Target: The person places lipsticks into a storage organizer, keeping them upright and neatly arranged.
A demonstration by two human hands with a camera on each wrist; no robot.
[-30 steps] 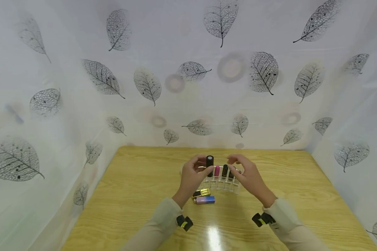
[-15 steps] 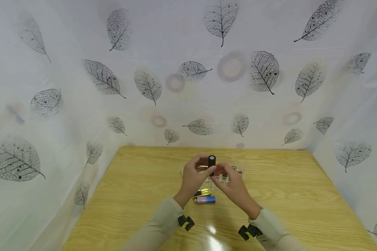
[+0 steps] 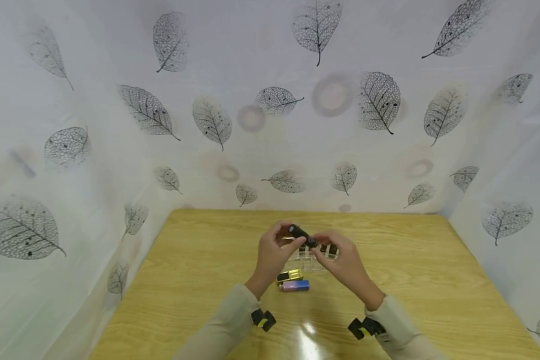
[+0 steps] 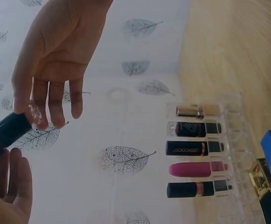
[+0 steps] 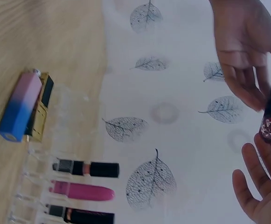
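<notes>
Above the holder, my left hand (image 3: 270, 252) grips a dark lipstick (image 3: 299, 232), tilted down toward the right. Thumb and forefinger of my right hand (image 3: 345, 262) pinch its lower end. A faceted, crystal-like tip shows on the lipstick (image 5: 270, 128) in the right wrist view, right at the right hand's fingertips. Below, a clear lipstick holder (image 3: 303, 265) carries several upright lipsticks, among them a pink lipstick (image 4: 191, 169) and a black lipstick with a copper band (image 4: 198, 189). From the head, the hands partly hide this row.
In front of the holder, on the wooden table (image 3: 198, 280), lie a gold and black lipstick (image 3: 290, 275) and a pink-to-blue lipstick (image 3: 294, 286). A leaf-printed white curtain (image 3: 270, 145) surrounds the table at the back and sides.
My right hand has come left from the holder to the dark lipstick and taken its lower end. The lipstick has gone from upright to tilted; my left hand stays nearly in place.
</notes>
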